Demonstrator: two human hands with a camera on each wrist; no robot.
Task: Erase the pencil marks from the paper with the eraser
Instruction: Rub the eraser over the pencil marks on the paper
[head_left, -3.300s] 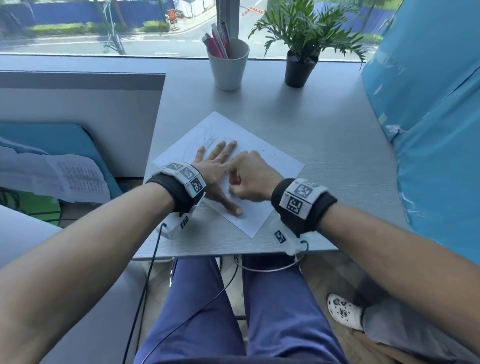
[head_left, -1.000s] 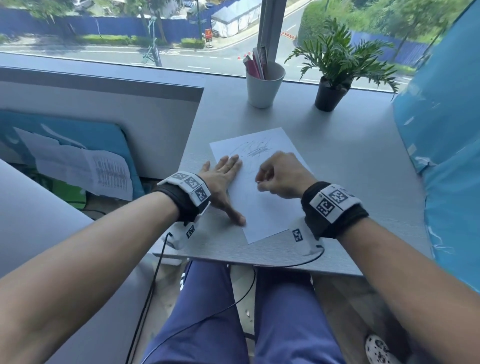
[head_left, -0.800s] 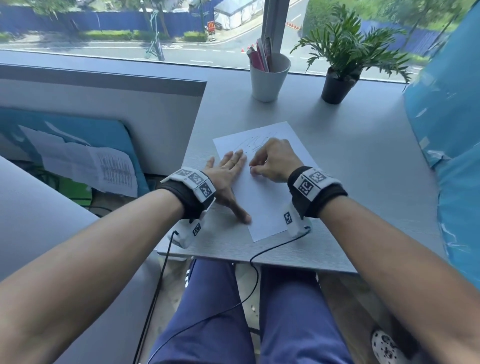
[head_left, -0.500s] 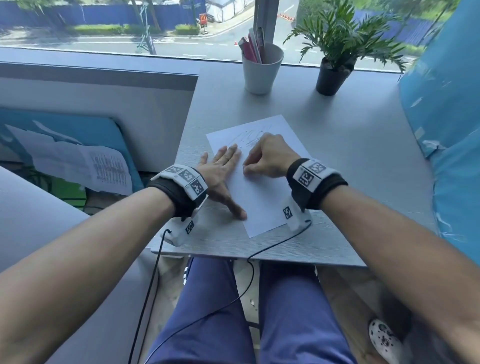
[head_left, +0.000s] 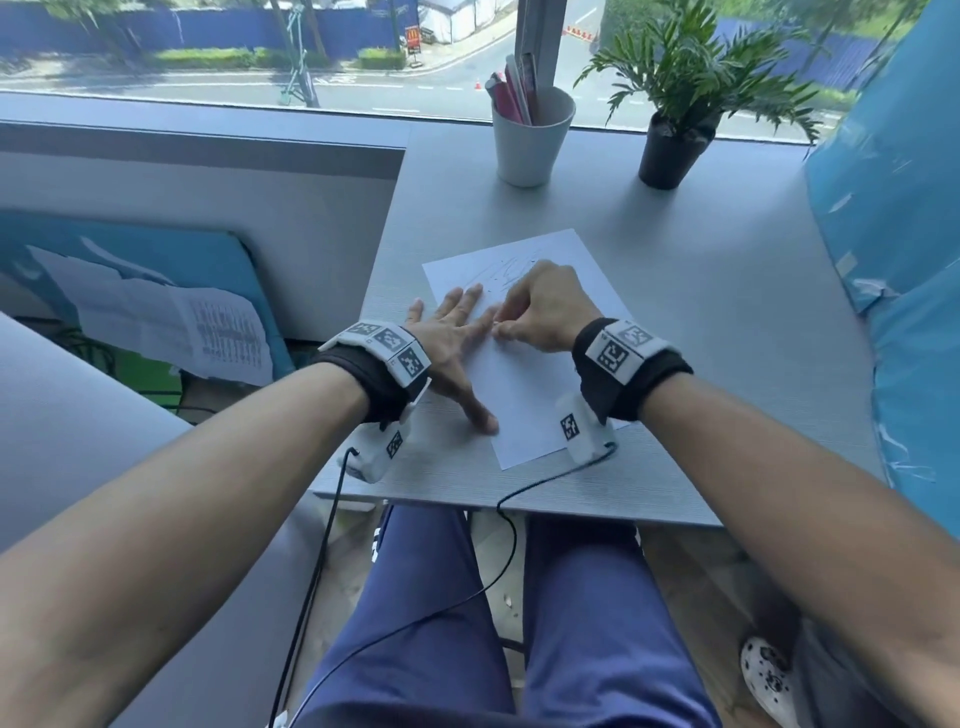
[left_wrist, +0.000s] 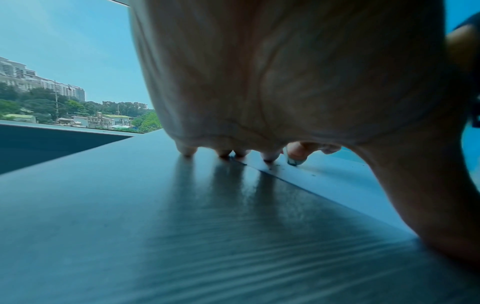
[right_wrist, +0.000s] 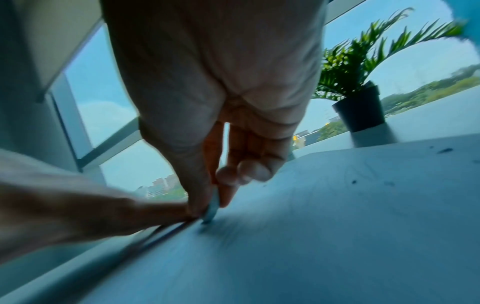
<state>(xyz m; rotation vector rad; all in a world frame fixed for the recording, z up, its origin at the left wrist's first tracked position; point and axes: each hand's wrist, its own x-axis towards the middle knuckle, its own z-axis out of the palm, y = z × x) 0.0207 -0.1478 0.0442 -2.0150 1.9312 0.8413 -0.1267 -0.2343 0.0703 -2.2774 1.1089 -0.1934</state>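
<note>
A white sheet of paper (head_left: 524, 384) lies on the grey table (head_left: 727, 332), with faint pencil scribbles (head_left: 511, 267) near its far end. My left hand (head_left: 452, 343) lies flat with straight fingers across the paper's left edge, pressing it down. My right hand (head_left: 540, 312) is curled just right of it and pinches a small pale eraser (right_wrist: 213, 207) between thumb and fingers. The eraser's tip touches the paper beside my left fingertips (left_wrist: 270, 157). Dark eraser crumbs (right_wrist: 444, 150) dot the sheet. In the head view the eraser is hidden inside the fist.
A white cup with pens (head_left: 530, 135) and a potted plant (head_left: 675, 140) stand at the table's far edge by the window. A blue covered surface (head_left: 893, 260) rises on the right. A grey partition (head_left: 208, 208) borders the left. Wrist-camera cables (head_left: 519, 499) hang over the near edge.
My right hand slid from the middle of the sheet towards its left edge, up against my left fingers, rubbing with the eraser. My left hand stays flat on the paper.
</note>
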